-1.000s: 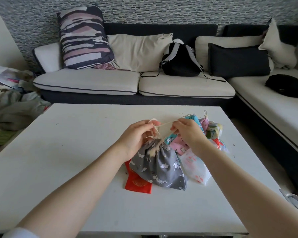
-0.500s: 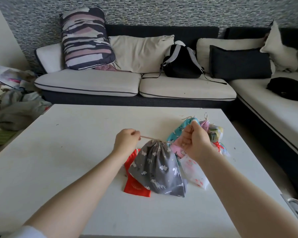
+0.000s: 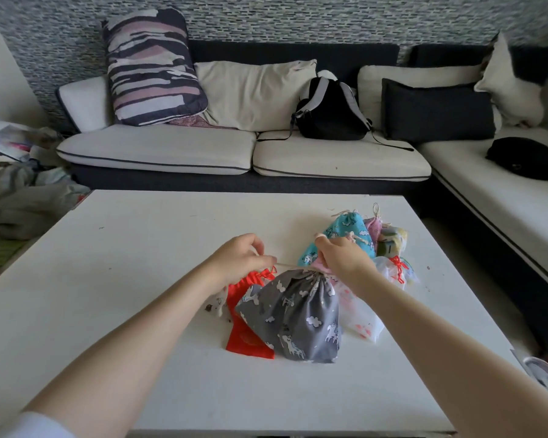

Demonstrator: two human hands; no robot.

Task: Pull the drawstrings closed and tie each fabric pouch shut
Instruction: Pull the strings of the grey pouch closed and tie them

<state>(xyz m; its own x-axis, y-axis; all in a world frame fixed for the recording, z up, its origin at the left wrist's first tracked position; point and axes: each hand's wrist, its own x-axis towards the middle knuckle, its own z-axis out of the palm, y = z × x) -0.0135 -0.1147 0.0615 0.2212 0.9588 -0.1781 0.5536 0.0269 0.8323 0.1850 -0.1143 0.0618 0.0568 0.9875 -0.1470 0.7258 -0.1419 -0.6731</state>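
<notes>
Your gray pouch (image 3: pixel 298 314) lies on the white desk (image 3: pixel 140 248), its top bunched tight. Your left hand (image 3: pixel 239 256) and right hand (image 3: pixel 345 259) each pinch its tan string (image 3: pixel 287 265) with curled fingers, pulling it sideways. A red pouch (image 3: pixel 246 330) lies under the gray pouch. More pouches (image 3: pixel 350 230) sit just behind it.
</notes>
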